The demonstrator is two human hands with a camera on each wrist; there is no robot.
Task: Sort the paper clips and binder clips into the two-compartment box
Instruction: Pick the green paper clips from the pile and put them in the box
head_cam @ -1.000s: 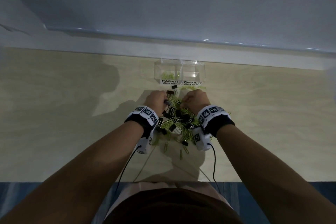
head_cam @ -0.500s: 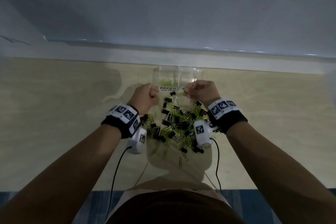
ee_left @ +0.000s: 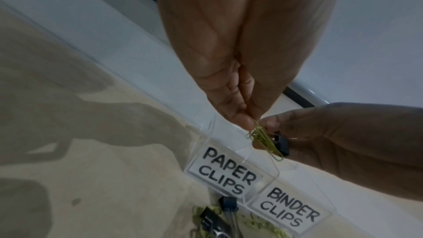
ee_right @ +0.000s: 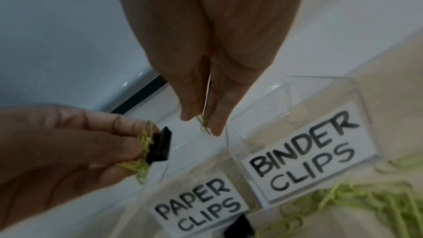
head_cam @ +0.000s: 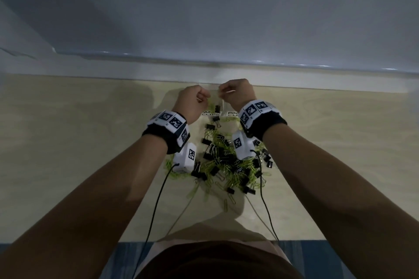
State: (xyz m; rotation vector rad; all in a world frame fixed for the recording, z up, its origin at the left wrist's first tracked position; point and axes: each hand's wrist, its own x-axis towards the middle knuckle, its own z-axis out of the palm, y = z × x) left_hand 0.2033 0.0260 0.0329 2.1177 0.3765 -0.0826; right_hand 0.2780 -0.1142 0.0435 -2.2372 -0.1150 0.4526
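A clear two-compartment box (ee_right: 320, 97) carries the labels PAPER CLIPS (ee_left: 226, 169) and BINDER CLIPS (ee_right: 304, 153); in the head view my hands hide most of it. My left hand (head_cam: 205, 99) pinches a tangle of green paper clips (ee_left: 265, 140) with a black binder clip (ee_right: 160, 146) caught in it, above the paper-clip side. My right hand (head_cam: 223, 95) pinches a green paper clip (ee_right: 204, 126) close beside it, near the divider. The mixed pile of clips (head_cam: 229, 161) lies on the table below my wrists.
The box stands near the table's far edge, against a pale ledge (head_cam: 317, 79) and wall. Loose paper clips (ee_right: 366, 202) and a binder clip (ee_left: 227, 204) lie right against the box's front. Camera cables (head_cam: 156, 199) trail back toward my body.
Both hands have left the pile and moved forward and up to the box, each carrying clips pinched between its fingers.
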